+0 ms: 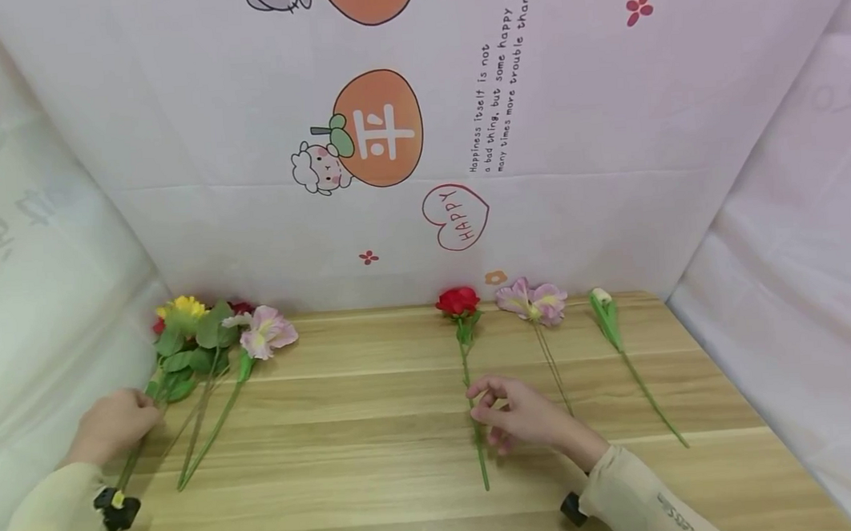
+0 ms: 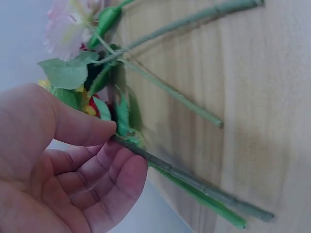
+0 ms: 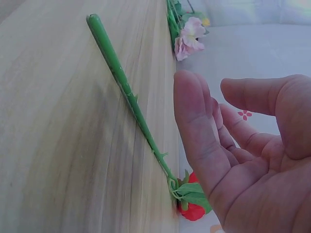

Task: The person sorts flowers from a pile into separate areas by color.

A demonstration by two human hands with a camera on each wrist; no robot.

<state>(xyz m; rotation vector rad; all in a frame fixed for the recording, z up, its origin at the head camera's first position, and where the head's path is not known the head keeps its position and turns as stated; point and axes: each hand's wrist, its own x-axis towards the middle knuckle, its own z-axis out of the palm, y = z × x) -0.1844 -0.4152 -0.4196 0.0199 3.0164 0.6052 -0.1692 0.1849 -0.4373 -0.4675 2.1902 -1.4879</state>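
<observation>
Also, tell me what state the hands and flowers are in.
Left hand, pinching a dark green stem
Right hand, holding nothing, fingers loosely curled
Red rose, lying, open
Pale purple flower, lying, open
White tulip, lying, looks closed
Flower heap at left, stems crossing, red blooms mostly hidden
Yellow flower, open, in heap
Pale pink flower, open, heap's edge

Leafy, thorny-stemmed red rose [image 1: 459, 302], lying on the wood-grain tabletop [image 1: 376, 428], bloom toward the far edge; slender, dark green, jointed flower stem [image 2: 194, 180], pinched, aslant at far left.
</observation>
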